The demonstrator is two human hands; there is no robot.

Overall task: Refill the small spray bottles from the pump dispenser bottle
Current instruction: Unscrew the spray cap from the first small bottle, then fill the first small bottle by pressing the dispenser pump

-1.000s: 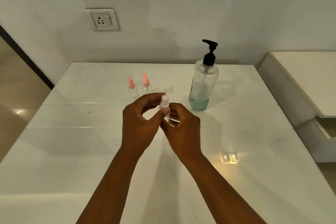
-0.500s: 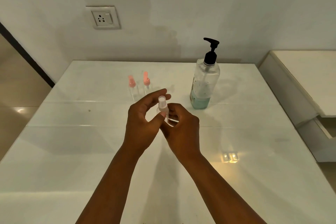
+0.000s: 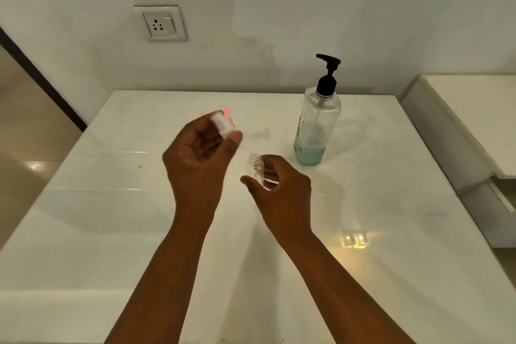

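Observation:
My right hand [image 3: 279, 190] grips a small clear spray bottle [image 3: 255, 169] above the white table [image 3: 391, 232]; its neck is open. My left hand [image 3: 195, 153] pinches the white spray cap [image 3: 222, 124], lifted up and to the left, with its thin dip tube [image 3: 245, 149] trailing toward the bottle's mouth. The pump dispenser bottle [image 3: 318, 120] stands to the right, clear with a black pump and a little blue-green liquid at the bottom. Two pink-capped spray bottles [image 3: 227, 114] stand behind my left hand, mostly hidden by it.
A wall socket [image 3: 160, 24] sits on the wall behind the table. A white ledge [image 3: 460, 109] runs along the right side, close to the table's edge. A dark strip marks the floor edge at far left.
My left hand has pulled the white cap off the clear bottle and raised it up and to the left. My right hand keeps the bottle, now open at the neck.

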